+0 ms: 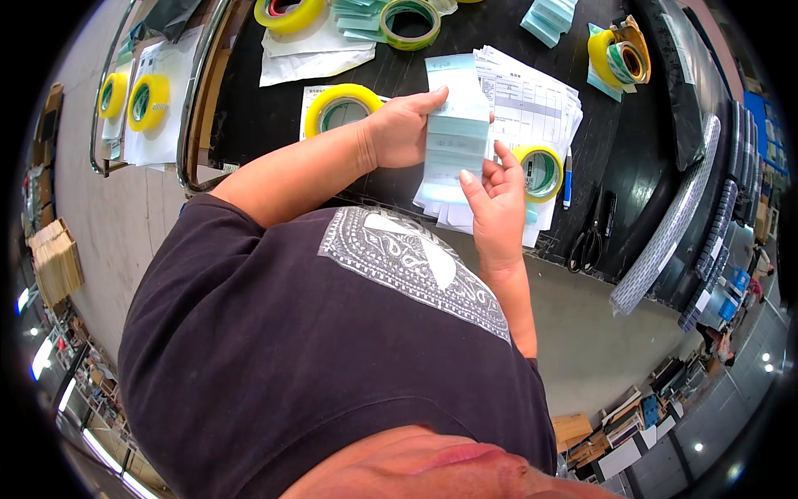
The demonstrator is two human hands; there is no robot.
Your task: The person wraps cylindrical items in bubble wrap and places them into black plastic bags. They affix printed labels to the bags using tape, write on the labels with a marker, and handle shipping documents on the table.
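Label slips: I am holding the stack above the black table, left hand clamped on its edge, right hand pinching the lower part; sorting appears underway, printed sheets waiting beneath.

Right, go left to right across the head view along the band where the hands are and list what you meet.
Yellow tape roll on the side cart → yellow tape roll by the wrist → left hand → pale blue slips → right hand → tape roll on the papers → blue pen → black scissors
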